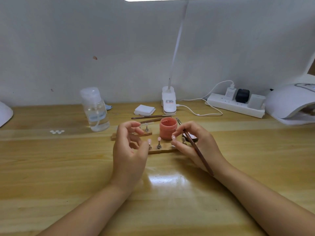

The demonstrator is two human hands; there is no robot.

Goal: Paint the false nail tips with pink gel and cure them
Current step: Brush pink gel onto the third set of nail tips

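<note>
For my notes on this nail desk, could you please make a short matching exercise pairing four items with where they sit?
Items:
1. pink gel jar
2. clear pump bottle
3. curing lamp
4. brush

Places:
A. far right of the desk
B. held in the right hand
C. left of the left hand
D. between the two hands, lid off

Pairs: 1-D, 2-C, 3-A, 4-B

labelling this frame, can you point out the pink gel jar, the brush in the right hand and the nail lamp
pink gel jar (167,131): head view, on the front of its pink wall.
brush (198,153): head view, midway along its brown handle, below the right hand (194,145).
nail lamp (289,103): head view, on its white dome.
</note>
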